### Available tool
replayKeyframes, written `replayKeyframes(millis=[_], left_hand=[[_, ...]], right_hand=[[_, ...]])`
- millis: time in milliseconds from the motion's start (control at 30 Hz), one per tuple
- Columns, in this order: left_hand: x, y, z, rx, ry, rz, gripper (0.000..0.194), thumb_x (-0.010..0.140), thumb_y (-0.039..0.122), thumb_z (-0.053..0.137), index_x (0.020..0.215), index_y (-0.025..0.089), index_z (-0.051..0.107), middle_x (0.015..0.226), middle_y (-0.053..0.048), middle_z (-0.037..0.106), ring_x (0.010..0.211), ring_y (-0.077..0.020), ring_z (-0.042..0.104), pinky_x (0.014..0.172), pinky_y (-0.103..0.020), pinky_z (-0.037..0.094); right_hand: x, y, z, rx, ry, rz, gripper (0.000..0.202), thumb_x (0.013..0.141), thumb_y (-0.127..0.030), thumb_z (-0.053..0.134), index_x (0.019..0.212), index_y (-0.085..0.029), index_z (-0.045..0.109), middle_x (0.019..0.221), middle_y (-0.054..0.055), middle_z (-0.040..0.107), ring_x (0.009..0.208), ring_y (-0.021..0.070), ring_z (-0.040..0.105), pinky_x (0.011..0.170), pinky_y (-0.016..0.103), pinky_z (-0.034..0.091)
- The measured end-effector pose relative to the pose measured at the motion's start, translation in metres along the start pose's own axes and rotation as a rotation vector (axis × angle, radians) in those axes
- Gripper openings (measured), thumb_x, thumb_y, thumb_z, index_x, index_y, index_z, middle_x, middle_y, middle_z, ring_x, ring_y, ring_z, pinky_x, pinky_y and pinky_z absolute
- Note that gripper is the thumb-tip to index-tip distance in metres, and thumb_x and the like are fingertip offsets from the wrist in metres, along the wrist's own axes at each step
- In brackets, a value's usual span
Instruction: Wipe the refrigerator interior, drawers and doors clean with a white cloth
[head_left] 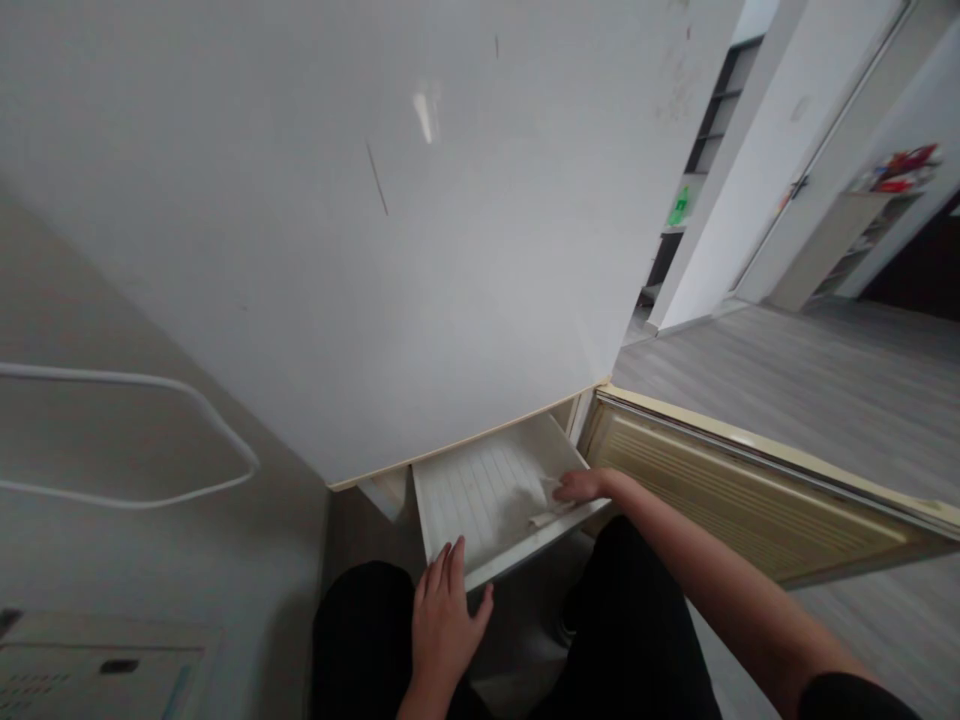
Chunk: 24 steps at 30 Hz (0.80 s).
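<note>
A white drawer (465, 490) with a ribbed bottom is pulled out from under the large white body of a fridge (480, 300). Inside it, toward the right front corner, my right hand (581, 486) is closed on a pale cloth (551, 515), which lies against the drawer bottom. My left hand (445, 610) rests at the drawer's front left corner, fingers stretched over the rim and thumb held apart. The fridge door (735, 480), with its yellowed inner panel, stands swung out to the right.
My black-trousered knees (367, 620) are close below the drawer. At left are a wall with a white cable (180, 385) and a panel box (105, 660). Grey wood-look floor (795, 360) stretches right, toward a low shelf (840, 235) and a green bottle (679, 206).
</note>
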<state>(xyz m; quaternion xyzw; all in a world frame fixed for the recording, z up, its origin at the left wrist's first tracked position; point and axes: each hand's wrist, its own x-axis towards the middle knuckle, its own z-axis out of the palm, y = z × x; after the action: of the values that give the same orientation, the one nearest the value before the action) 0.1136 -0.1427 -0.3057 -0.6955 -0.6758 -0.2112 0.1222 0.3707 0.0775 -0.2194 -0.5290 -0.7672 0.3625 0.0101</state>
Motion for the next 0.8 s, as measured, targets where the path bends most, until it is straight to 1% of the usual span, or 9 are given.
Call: replayKeyframes(millis=[33, 100, 200, 267, 367, 500, 600, 700, 800], left_hand=[[0.001, 0.0, 0.0, 0.005, -0.008, 0.0, 0.065, 0.09, 0.04, 0.058, 0.145, 0.011, 0.04, 0.134, -0.018, 0.062, 0.126, -0.0314, 0.056, 0.102, -0.046, 0.045], [0.002, 0.0, 0.0, 0.01, -0.025, 0.002, 0.06, 0.09, 0.041, 0.057, 0.142, 0.012, 0.045, 0.133, -0.017, 0.063, 0.125, -0.0306, 0.057, 0.101, -0.045, 0.045], [0.003, -0.003, 0.003, 0.006, -0.037, 0.026, 0.051, 0.09, 0.042, 0.058, 0.132, 0.014, 0.055, 0.13, -0.015, 0.066, 0.123, -0.0303, 0.058, 0.101, -0.045, 0.045], [0.003, -0.004, 0.004, -0.006, -0.042, 0.051, 0.042, 0.09, 0.042, 0.058, 0.124, 0.017, 0.061, 0.128, -0.012, 0.067, 0.122, -0.03, 0.058, 0.101, -0.045, 0.045], [0.003, -0.004, 0.001, -0.028, -0.048, 0.06, 0.034, 0.091, 0.041, 0.059, 0.116, 0.02, 0.065, 0.126, -0.01, 0.069, 0.123, -0.0294, 0.058, 0.1, -0.044, 0.046], [0.004, -0.001, -0.005, -0.042, -0.056, 0.053, 0.03, 0.09, 0.038, 0.059, 0.113, 0.02, 0.067, 0.125, -0.009, 0.069, 0.123, -0.0292, 0.058, 0.099, -0.045, 0.047], [0.004, -0.001, -0.005, -0.033, -0.076, 0.053, 0.03, 0.091, 0.038, 0.058, 0.114, 0.02, 0.067, 0.126, -0.01, 0.069, 0.125, -0.0295, 0.058, 0.1, -0.045, 0.046], [0.005, -0.001, -0.005, -0.036, -0.09, 0.051, 0.03, 0.092, 0.039, 0.057, 0.114, 0.02, 0.066, 0.125, -0.009, 0.069, 0.124, -0.0293, 0.058, 0.1, -0.045, 0.046], [0.005, -0.001, -0.004, -0.04, -0.088, 0.048, 0.03, 0.092, 0.04, 0.057, 0.114, 0.02, 0.066, 0.125, -0.009, 0.069, 0.124, -0.0295, 0.058, 0.1, -0.045, 0.046]], right_hand=[[-0.01, 0.0, 0.006, 0.07, -0.009, -0.052, 0.027, 0.081, -0.037, 0.066, 0.07, -0.013, 0.073, 0.08, 0.01, 0.074, 0.081, 0.0233, 0.07, 0.085, 0.035, 0.055], [-0.035, 0.004, 0.027, 0.389, 0.035, -0.152, 0.045, 0.092, -0.05, 0.049, 0.091, -0.014, 0.075, 0.099, 0.011, 0.075, 0.095, 0.0243, 0.069, 0.092, 0.036, 0.052], [-0.076, 0.022, 0.066, 1.074, 0.278, -0.138, 0.064, 0.091, -0.066, 0.04, 0.122, -0.016, 0.066, 0.12, 0.014, 0.071, 0.105, 0.0283, 0.069, 0.095, 0.044, 0.052], [-0.1, 0.04, 0.087, 1.296, 0.456, -0.077, 0.072, 0.092, -0.07, 0.031, 0.135, -0.019, 0.059, 0.132, 0.015, 0.065, 0.114, 0.03, 0.066, 0.1, 0.049, 0.05], [-0.125, 0.074, 0.095, 1.33, 0.599, -0.001, 0.076, 0.094, -0.07, 0.018, 0.144, -0.024, 0.051, 0.141, 0.013, 0.059, 0.123, 0.0296, 0.062, 0.108, 0.054, 0.043], [-0.14, 0.119, 0.079, 1.288, 0.695, 0.003, 0.074, 0.094, -0.069, 0.014, 0.147, -0.031, 0.048, 0.143, 0.011, 0.058, 0.126, 0.028, 0.061, 0.112, 0.055, 0.039], [-0.142, 0.137, 0.069, 1.282, 0.782, -0.038, 0.072, 0.094, -0.069, 0.015, 0.148, -0.034, 0.047, 0.143, 0.009, 0.058, 0.129, 0.0267, 0.058, 0.113, 0.054, 0.038], [-0.131, 0.126, 0.08, 1.146, 0.737, -0.107, 0.086, 0.091, -0.073, 0.001, 0.147, -0.028, 0.048, 0.135, 0.012, 0.064, 0.122, 0.0268, 0.063, 0.113, 0.052, 0.039], [-0.102, 0.088, 0.11, 1.118, 0.661, -0.079, 0.095, 0.089, -0.073, -0.007, 0.146, -0.022, 0.049, 0.125, 0.014, 0.069, 0.121, 0.0259, 0.063, 0.109, 0.047, 0.043]])
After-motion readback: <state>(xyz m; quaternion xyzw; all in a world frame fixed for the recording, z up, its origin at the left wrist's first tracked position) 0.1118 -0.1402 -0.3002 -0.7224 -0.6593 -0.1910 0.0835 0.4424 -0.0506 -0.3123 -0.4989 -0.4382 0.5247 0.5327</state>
